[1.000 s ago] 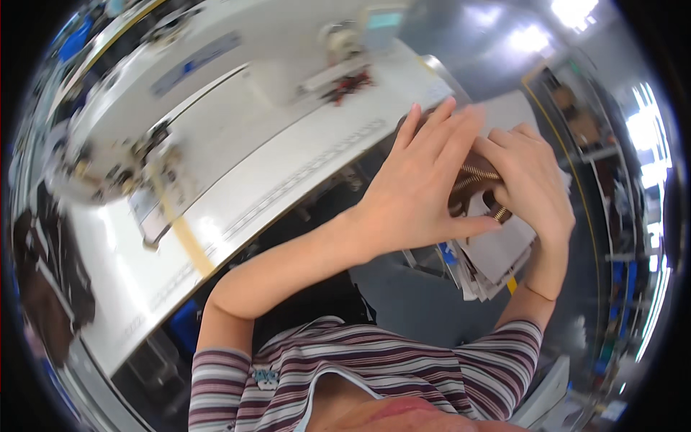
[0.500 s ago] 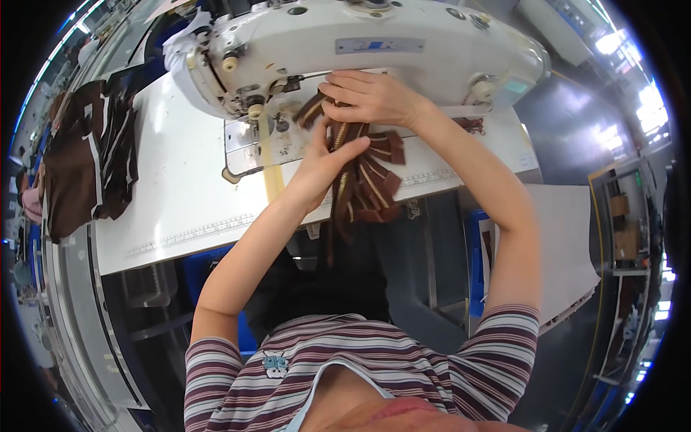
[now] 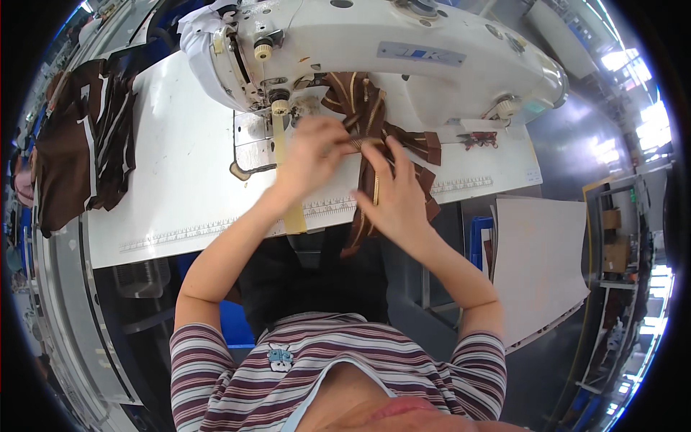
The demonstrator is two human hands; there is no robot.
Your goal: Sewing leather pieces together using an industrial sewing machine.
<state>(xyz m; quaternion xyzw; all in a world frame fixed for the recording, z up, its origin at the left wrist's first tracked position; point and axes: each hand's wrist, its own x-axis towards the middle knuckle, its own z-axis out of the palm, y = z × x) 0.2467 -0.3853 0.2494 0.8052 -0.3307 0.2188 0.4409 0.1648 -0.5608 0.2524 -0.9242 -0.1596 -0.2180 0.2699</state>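
A bundle of brown zippers (image 3: pixel 374 111) with gold teeth lies across the white sewing table beside the sewing machine. It is gathered at its middle, and its loose ends fan to the right and hang over the front edge. My left hand (image 3: pixel 311 157), blurred by motion, has its fingers closed at the gathered middle, pinching a brown strip there. Over the bundle from the near right, my right hand (image 3: pixel 397 194) has its thumb and fingers bent round the same spot. The fingertips of both hands almost meet, and what lies between them is partly hidden.
The white sewing machine (image 3: pixel 345 47) spans the far side, its needle area left of the bundle. Yellow tape (image 3: pixel 295 218) runs to the table's front edge. Small dark red things (image 3: pixel 481 140) lie at right. Brown fabric pieces (image 3: pixel 68 155) hang at far left; pale sheets (image 3: pixel 540 266) stand at right.
My right hand has come down from the far side of the bundle to its near right. My left hand has moved left. The zippers now lie more spread out on the table.
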